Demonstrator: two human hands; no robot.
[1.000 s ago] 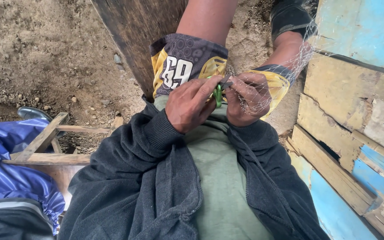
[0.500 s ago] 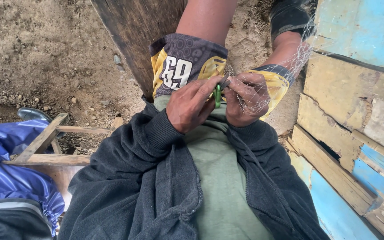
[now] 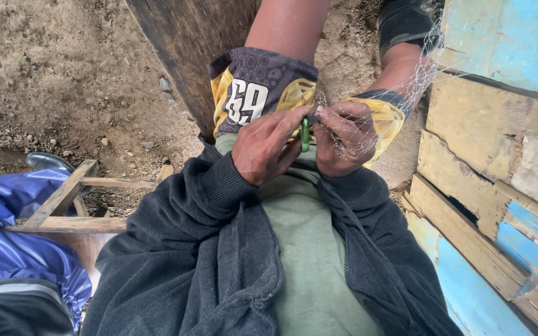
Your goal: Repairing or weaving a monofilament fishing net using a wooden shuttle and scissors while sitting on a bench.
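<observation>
The green needle [image 3: 305,134] stands nearly upright between the two hands, above the lap. The left hand [image 3: 268,149] pinches it with closed fingers; the right hand [image 3: 344,138], just beside it, has its fingers curled into the fine net [image 3: 400,81].

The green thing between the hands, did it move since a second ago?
No. The green tool sits in the same spot as before, pinched between the left hand and right hand, just below the yellow shorts hem.
</observation>
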